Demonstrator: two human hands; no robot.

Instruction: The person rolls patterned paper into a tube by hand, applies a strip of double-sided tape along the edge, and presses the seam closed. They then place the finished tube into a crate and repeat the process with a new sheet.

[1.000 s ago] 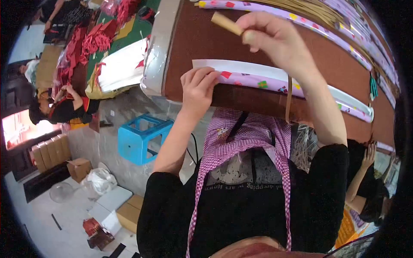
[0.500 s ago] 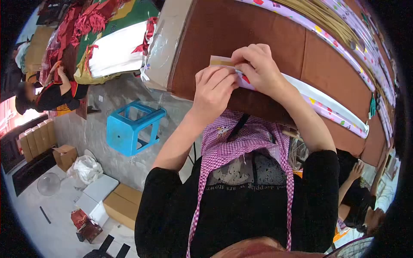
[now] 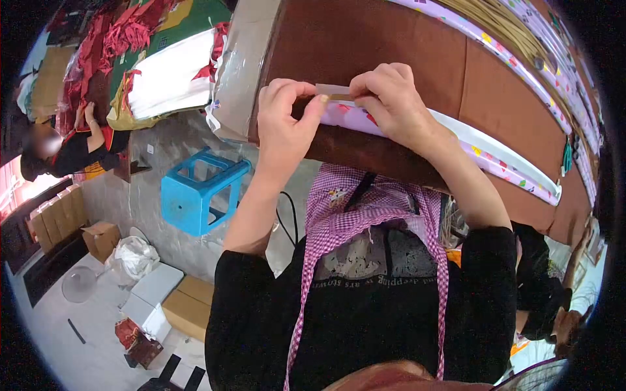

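A long lilac strip [image 3: 486, 153] with a colourful print and a white inner face lies folded lengthwise along the near edge of the brown-covered table. Its left end shows a tan, partly see-through band [image 3: 338, 93]. My left hand [image 3: 285, 120] is at this end, thumb and forefinger pinched on its corner. A little to the right, my right hand [image 3: 394, 104] presses the strip's upper edge between thumb and bent fingers. The stretch between the hands is visible. What lies under the right fingers is hidden.
Further printed rolls [image 3: 492, 45] and a bundle of tan sticks [image 3: 515, 29] lie across the table [image 3: 365, 45]. A blue stool [image 3: 189, 202] stands on the floor at left. Co-workers are at far left, by red cloth [image 3: 134, 32], and at lower right.
My left hand has moved left, away from my right hand, to the strip's end, so more of the printed strip shows between them. My right hand stays nearly in place.
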